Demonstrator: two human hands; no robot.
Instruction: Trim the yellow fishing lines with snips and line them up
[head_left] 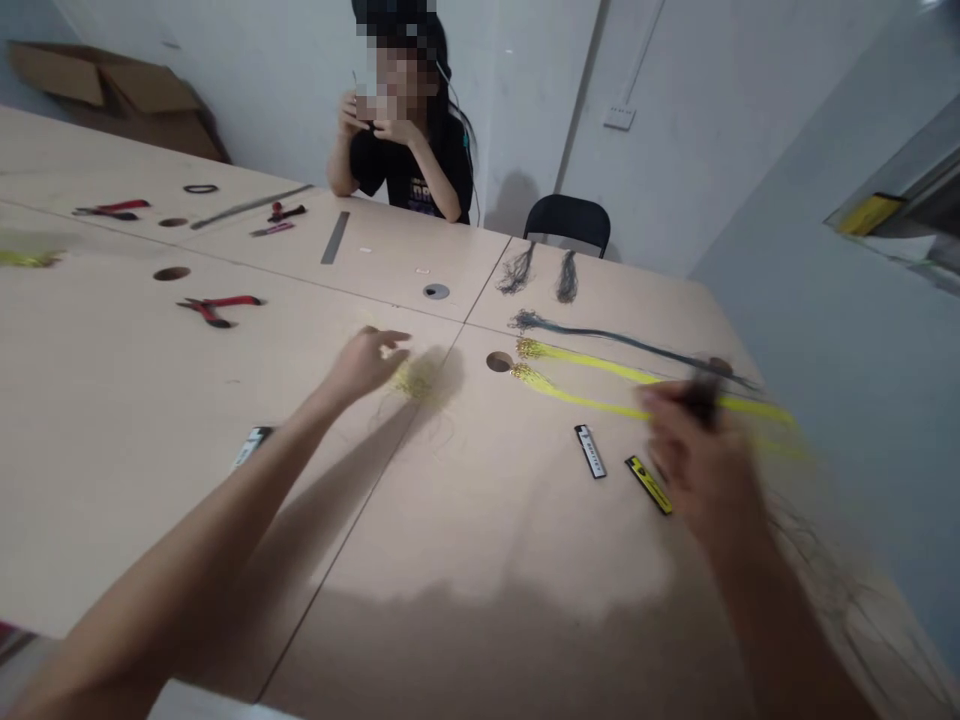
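Note:
My left hand (366, 364) hovers over the table with its fingers apart and nothing visible in them. Just below it lies a small tangle of fine yellow strands (413, 381). On the right side, my right hand (705, 465) is blurred by motion and closed around a dark object (702, 398) whose kind I cannot make out. Two long yellow cord bundles (581, 361) with gold-coloured ends stretch behind and partly under that hand. A dark cord bundle (622, 338) runs alongside them. Nearest the right hand is a yellow-and-black label strip (649, 485), with a white-and-black one (590, 452) beside it.
Red-handled pliers (217, 308) lie on the left, and a second pair (112, 210) sits farther back. A metal ruler (335, 238) rests near a co-worker (420, 160) across the table. Two dark thread bunches (567, 277) hang near the chair (568, 220). Round holes pierce the tabletop (480, 560).

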